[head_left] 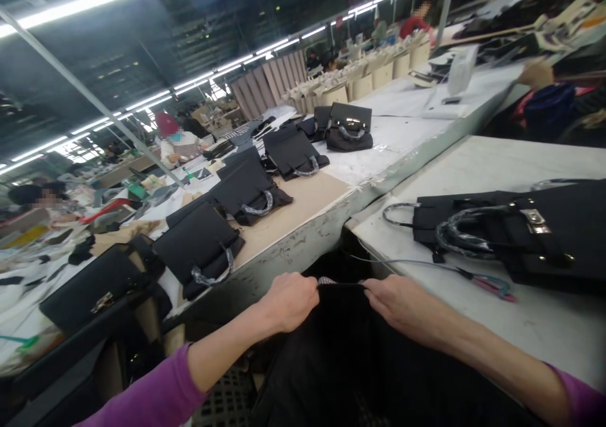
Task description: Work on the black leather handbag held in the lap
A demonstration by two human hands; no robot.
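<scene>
While your left hand [294, 302] closes on one end of the edge of a black piece [343, 319], your right hand [402, 304] grips the other end, and a short straight stretch of edge runs between your two fists. The black piece hangs toward you below your hands, in front of the gap between two desks; its full shape is too dark to make out, though a scrap of patterned material [326, 280] shows beside your left hand. On the right desk [454, 168], a black handbag [473, 225] with plastic-wrapped handles lies near a pink-and-blue hand tool [495, 286]. Along the left desk [402, 124] you have a row of black bags [194, 240], with cream bags [362, 88] standing farther back. Across that desk sits a person in a red cap [167, 124].
</scene>
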